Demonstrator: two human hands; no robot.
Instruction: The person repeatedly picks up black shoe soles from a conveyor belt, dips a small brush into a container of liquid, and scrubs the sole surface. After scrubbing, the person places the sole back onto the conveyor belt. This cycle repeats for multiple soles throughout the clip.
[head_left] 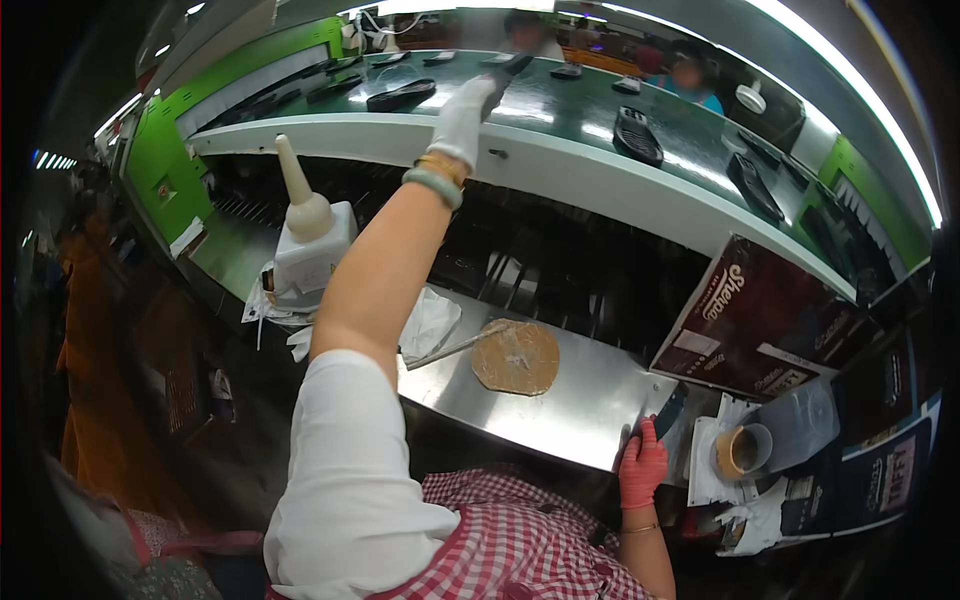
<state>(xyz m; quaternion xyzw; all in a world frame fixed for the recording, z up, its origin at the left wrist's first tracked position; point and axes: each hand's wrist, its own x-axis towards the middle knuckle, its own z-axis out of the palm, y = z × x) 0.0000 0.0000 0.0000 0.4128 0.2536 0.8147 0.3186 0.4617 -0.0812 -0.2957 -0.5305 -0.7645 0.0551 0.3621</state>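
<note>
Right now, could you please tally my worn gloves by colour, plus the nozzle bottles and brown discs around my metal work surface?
White glove: 1
Pink glove: 1
Nozzle bottle: 1
Brown disc: 1
Total: 4

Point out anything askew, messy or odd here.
The left hand is gloved in white, the right hand in red, an odd mismatch. Pale streaks make the brown pad on the metal table look smeared.
</note>
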